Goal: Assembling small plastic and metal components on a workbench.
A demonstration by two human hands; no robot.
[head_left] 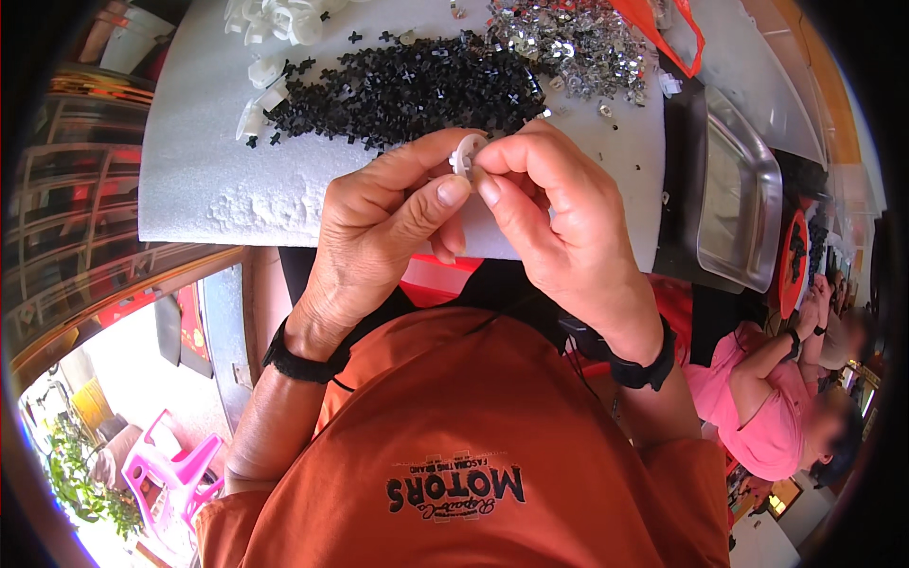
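Between my two hands, over the front of a white foam-like work surface [180,180], is a small round white plastic part [466,156]. My left hand [383,204] pinches its left side with thumb and forefinger. From the other side my right hand [563,194] has its thumb and forefinger closed at the part's right edge; whether a smaller piece sits in those fingers is hidden. Just beyond my hands spreads a pile of small black cross-shaped pieces [407,90]. Behind it to the right lies a heap of small shiny silver and clear pieces [578,47].
More white plastic parts [284,21] lie at the far left. A red plastic bag [686,47] is at the back right. Right of the work surface stands a metal tray [739,189], then a red dish [793,260] with black pieces. Beyond sits a co-worker in pink [757,407].
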